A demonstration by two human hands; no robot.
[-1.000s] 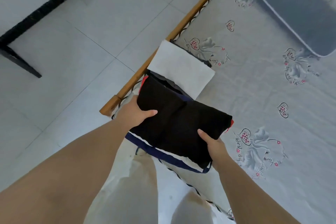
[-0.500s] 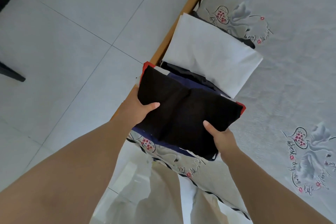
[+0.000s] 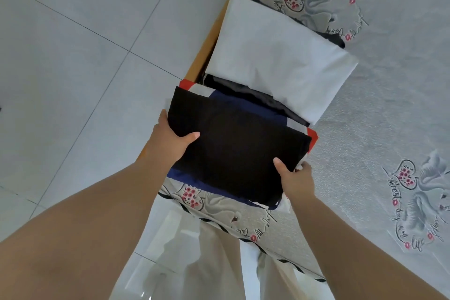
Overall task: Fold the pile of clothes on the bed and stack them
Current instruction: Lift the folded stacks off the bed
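Observation:
A folded black garment lies on top of a folded navy, white and red garment at the bed's near corner. My left hand grips the stack's left edge with the thumb on top. On the near right corner my right hand holds the same stack, thumb on the black cloth. Just beyond lies a second pile topped by a folded white garment over dark clothes.
The bed wears a grey sheet printed with swans and hearts. Its wooden side rail runs along the left of the piles. Pale floor tiles lie to the left. Light trousers show below.
The view has closed in on the corner of the bed. Both hands have pushed the black-topped stack forward, up against the white-topped pile.

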